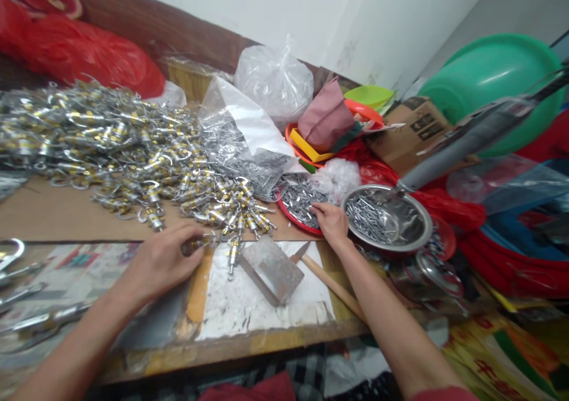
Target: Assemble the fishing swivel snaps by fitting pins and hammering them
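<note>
My left hand point(162, 261) rests on the bench with its fingers closed on a small silver-and-brass metal clip point(198, 245), at the near edge of a big heap of the same clips point(111, 140). My right hand point(329, 222) reaches into a red plate point(297, 222) piled with small silver pins point(299, 199); its fingertips pinch among them. Between my hands lies a grey metal block point(272, 269) on a white sheet, with a wooden-handled tool point(329, 279) beside it.
A steel bowl point(420, 235) of more pins sits right of my right hand. Behind it are clear plastic bags point(275, 80), a cardboard box point(409, 128), a green basin point(493, 75) and red bags point(84, 51). Loose metal hooks point(18, 270) lie at the far left.
</note>
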